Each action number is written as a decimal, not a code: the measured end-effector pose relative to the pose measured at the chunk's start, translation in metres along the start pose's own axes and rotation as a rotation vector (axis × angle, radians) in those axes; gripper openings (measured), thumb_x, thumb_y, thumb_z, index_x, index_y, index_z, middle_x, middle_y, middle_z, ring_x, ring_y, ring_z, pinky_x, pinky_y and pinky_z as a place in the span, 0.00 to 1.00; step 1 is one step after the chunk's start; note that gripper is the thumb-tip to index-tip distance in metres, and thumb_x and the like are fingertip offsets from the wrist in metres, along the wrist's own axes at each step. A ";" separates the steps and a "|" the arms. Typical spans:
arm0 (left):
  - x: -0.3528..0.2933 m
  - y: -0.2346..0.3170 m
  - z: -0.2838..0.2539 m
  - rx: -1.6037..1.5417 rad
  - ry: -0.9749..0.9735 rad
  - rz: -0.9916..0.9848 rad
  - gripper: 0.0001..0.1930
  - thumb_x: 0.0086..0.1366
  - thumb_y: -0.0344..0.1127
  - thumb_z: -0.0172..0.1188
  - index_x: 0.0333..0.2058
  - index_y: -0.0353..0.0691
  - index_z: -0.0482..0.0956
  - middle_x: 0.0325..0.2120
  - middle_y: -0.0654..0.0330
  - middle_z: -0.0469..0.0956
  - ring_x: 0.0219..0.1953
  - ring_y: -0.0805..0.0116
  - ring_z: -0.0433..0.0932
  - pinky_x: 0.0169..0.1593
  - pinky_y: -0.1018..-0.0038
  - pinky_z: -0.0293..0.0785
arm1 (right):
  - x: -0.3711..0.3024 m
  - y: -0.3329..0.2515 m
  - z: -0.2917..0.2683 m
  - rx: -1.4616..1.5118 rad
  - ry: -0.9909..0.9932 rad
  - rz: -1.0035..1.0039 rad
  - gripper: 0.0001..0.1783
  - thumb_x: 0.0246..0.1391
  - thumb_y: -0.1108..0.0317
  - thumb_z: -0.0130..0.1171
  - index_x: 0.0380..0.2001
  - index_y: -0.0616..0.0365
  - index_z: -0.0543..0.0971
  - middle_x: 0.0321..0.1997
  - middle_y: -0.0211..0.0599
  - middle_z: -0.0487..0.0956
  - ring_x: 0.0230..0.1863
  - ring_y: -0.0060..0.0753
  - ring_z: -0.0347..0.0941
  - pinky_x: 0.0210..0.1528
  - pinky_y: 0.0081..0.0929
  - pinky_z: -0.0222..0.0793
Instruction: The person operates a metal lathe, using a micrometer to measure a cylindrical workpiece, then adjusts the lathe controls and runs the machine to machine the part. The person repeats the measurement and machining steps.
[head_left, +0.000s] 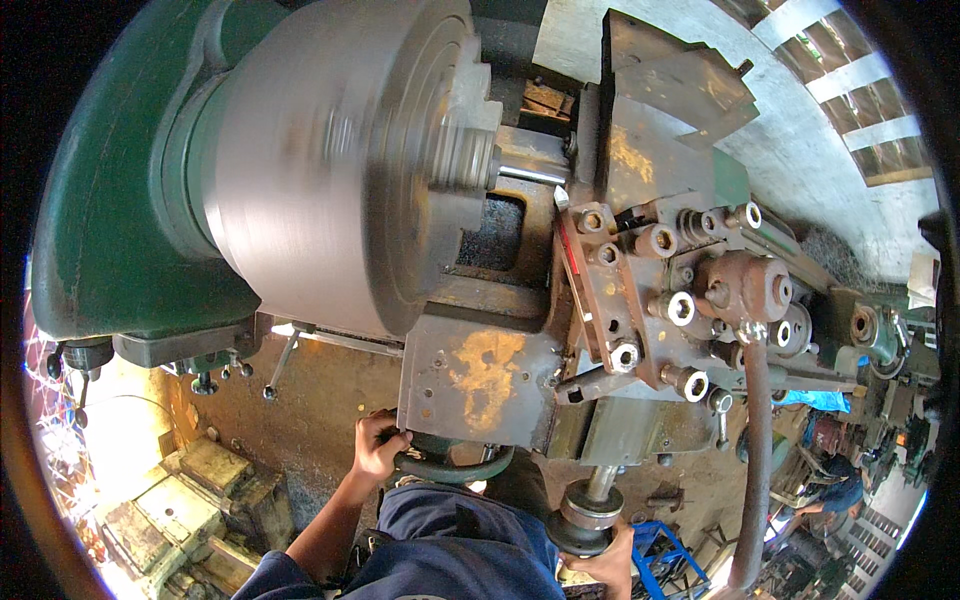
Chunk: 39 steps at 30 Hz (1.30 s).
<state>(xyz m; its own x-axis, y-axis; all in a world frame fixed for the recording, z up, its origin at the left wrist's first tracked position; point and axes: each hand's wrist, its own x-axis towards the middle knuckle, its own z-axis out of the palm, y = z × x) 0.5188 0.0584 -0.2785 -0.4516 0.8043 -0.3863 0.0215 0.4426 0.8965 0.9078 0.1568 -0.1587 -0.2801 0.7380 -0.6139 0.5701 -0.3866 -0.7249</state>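
Observation:
My left hand is closed on the left end of a dark handwheel, below the front edge of the lathe carriage. My right hand wraps the lower side of the round cross-slide handle; some of its fingers are hidden behind it. At the upper left the big lathe chuck is blurred by spinning. A shiny round bar sticks out of its jaws. The cutting tool's tip sits right by the bar's end, clamped in the bolted tool post.
A long lever hangs down from the tool post's right side. The green headstock fills the left, with small control levers beneath. Old machine parts stand at the lower left. Another person is bent over at the far right.

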 end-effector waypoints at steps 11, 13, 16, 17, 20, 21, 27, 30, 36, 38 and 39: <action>0.001 -0.009 0.004 -0.038 0.077 0.011 0.11 0.46 0.34 0.61 0.23 0.28 0.78 0.17 0.53 0.75 0.22 0.61 0.71 0.29 0.67 0.65 | 0.005 0.037 -0.014 0.204 -0.187 0.032 0.38 0.19 0.67 0.84 0.42 0.67 0.83 0.39 0.38 0.86 0.39 0.25 0.82 0.50 0.30 0.77; 0.001 -0.009 0.003 -0.043 0.054 0.045 0.12 0.46 0.35 0.61 0.23 0.28 0.78 0.18 0.53 0.75 0.23 0.61 0.72 0.30 0.67 0.65 | 0.005 0.042 -0.014 0.266 -0.178 0.037 0.41 0.18 0.67 0.85 0.44 0.67 0.82 0.40 0.38 0.86 0.40 0.26 0.81 0.51 0.30 0.77; 0.000 -0.009 0.002 -0.076 0.032 -0.011 0.13 0.46 0.35 0.61 0.23 0.28 0.79 0.18 0.52 0.75 0.23 0.61 0.72 0.31 0.67 0.66 | 0.003 0.046 -0.013 0.380 -0.115 0.056 0.44 0.16 0.66 0.85 0.46 0.66 0.81 0.42 0.37 0.86 0.43 0.26 0.81 0.53 0.30 0.76; 0.000 -0.009 0.001 -0.087 0.031 -0.048 0.13 0.46 0.36 0.61 0.23 0.28 0.79 0.18 0.52 0.75 0.24 0.61 0.73 0.31 0.67 0.66 | 0.002 0.047 -0.012 0.366 -0.099 0.041 0.44 0.16 0.67 0.85 0.47 0.66 0.81 0.43 0.37 0.85 0.44 0.26 0.81 0.54 0.30 0.75; 0.000 -0.007 0.002 -0.124 -0.002 -0.070 0.13 0.46 0.36 0.61 0.23 0.28 0.79 0.18 0.53 0.75 0.23 0.61 0.73 0.31 0.68 0.66 | 0.000 0.049 -0.011 0.381 -0.075 0.021 0.44 0.17 0.67 0.85 0.47 0.66 0.81 0.43 0.37 0.85 0.45 0.26 0.80 0.56 0.31 0.74; 0.000 -0.007 0.002 -0.108 0.009 -0.049 0.13 0.46 0.36 0.61 0.23 0.28 0.79 0.18 0.53 0.75 0.23 0.61 0.73 0.31 0.68 0.66 | 0.000 0.049 -0.012 0.394 -0.070 0.023 0.44 0.17 0.68 0.85 0.47 0.66 0.81 0.43 0.37 0.85 0.46 0.26 0.80 0.57 0.32 0.74; 0.000 -0.006 0.000 -0.043 0.019 -0.053 0.13 0.45 0.36 0.61 0.22 0.27 0.78 0.18 0.53 0.76 0.23 0.62 0.74 0.30 0.68 0.66 | 0.006 0.070 -0.020 0.509 -0.225 0.104 0.47 0.15 0.70 0.87 0.49 0.66 0.79 0.46 0.38 0.84 0.47 0.28 0.79 0.59 0.34 0.72; 0.000 -0.006 -0.003 0.002 0.006 -0.044 0.13 0.45 0.35 0.61 0.24 0.27 0.79 0.19 0.53 0.76 0.24 0.63 0.74 0.31 0.69 0.67 | 0.006 0.082 -0.020 0.528 -0.203 0.117 0.50 0.14 0.70 0.88 0.50 0.66 0.78 0.47 0.38 0.84 0.49 0.29 0.79 0.60 0.35 0.72; 0.002 -0.002 0.002 -0.063 0.026 0.033 0.13 0.45 0.35 0.59 0.24 0.27 0.80 0.20 0.50 0.78 0.24 0.62 0.75 0.31 0.68 0.68 | 0.007 0.087 -0.026 0.487 -0.291 0.116 0.52 0.14 0.68 0.88 0.52 0.67 0.77 0.48 0.38 0.83 0.50 0.29 0.78 0.60 0.34 0.71; 0.002 -0.001 0.003 -0.053 0.044 0.058 0.13 0.45 0.35 0.59 0.24 0.27 0.80 0.21 0.49 0.79 0.25 0.61 0.76 0.31 0.68 0.68 | 0.009 0.084 -0.027 0.461 -0.299 0.119 0.52 0.14 0.68 0.88 0.53 0.67 0.77 0.49 0.38 0.83 0.50 0.30 0.78 0.60 0.33 0.71; 0.002 0.000 0.003 -0.039 0.043 0.038 0.13 0.45 0.35 0.59 0.24 0.27 0.80 0.21 0.49 0.79 0.24 0.62 0.76 0.31 0.68 0.68 | 0.009 0.083 -0.027 0.482 -0.302 0.131 0.53 0.15 0.68 0.88 0.53 0.67 0.77 0.49 0.39 0.83 0.50 0.30 0.78 0.60 0.33 0.71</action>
<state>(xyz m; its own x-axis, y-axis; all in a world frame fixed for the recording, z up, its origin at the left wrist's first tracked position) 0.5201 0.0612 -0.2802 -0.4888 0.8023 -0.3426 0.0051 0.3953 0.9185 0.9728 0.1464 -0.2158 -0.4792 0.5038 -0.7187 0.2193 -0.7242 -0.6538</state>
